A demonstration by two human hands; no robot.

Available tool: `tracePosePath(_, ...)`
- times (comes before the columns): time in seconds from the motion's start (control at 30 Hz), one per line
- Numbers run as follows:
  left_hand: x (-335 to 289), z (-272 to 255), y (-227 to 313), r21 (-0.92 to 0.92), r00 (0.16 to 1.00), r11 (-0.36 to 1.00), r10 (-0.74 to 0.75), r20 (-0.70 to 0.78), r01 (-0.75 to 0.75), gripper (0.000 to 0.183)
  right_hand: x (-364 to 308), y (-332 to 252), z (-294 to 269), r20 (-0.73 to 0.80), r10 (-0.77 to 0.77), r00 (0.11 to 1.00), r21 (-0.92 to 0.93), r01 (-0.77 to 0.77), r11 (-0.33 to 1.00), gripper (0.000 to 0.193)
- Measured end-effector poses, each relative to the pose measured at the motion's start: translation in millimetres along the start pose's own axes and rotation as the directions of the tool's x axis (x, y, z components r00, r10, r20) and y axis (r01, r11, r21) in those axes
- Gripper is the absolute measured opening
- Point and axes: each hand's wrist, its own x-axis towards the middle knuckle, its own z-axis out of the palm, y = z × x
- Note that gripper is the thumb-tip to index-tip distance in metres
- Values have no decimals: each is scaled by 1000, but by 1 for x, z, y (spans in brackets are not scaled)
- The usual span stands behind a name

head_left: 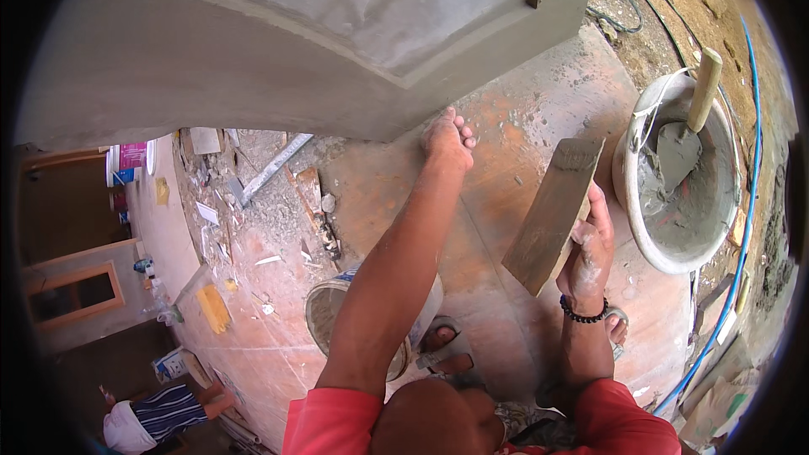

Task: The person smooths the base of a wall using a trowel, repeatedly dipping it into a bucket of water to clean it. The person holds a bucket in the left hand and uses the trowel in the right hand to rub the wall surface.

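My left hand point(449, 139) is closed, its fingers curled in at the lower corner of a freshly plastered grey wall point(312, 76). What those fingers hold, if anything, is hidden. To the right, my right hand point(590, 248) grips a flat rectangular wooden float point(552, 215) from behind. The float is tilted, with its broad face turned up and grey mortar along the far end. Beyond it stands a round tub point(630, 194) with wet grey mortar inside. A trowel point(678, 152) rests in the mortar, its wooden handle leaning on the rim.
A bucket point(324, 286) stands partly behind my left forearm. Rubble and an angled metal strip point(278, 167) lie on the floor at left. A blue hose point(746, 227) curves down the right side. Another person point(160, 417) is at lower left.
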Motion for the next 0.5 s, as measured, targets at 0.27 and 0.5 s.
tracePosePath(0.27, 5, 0, 10, -32, 992, 998, -47, 117, 51, 16, 1, 1, 5, -31, -24, 999, -104, 21, 994, 64)
tracePosePath(0.5, 1, 0, 18, 16, 986, 993, -118, 118, 117, 19, 1, 5, 4, -25, -5, 1000, -51, 3, 999, 63)
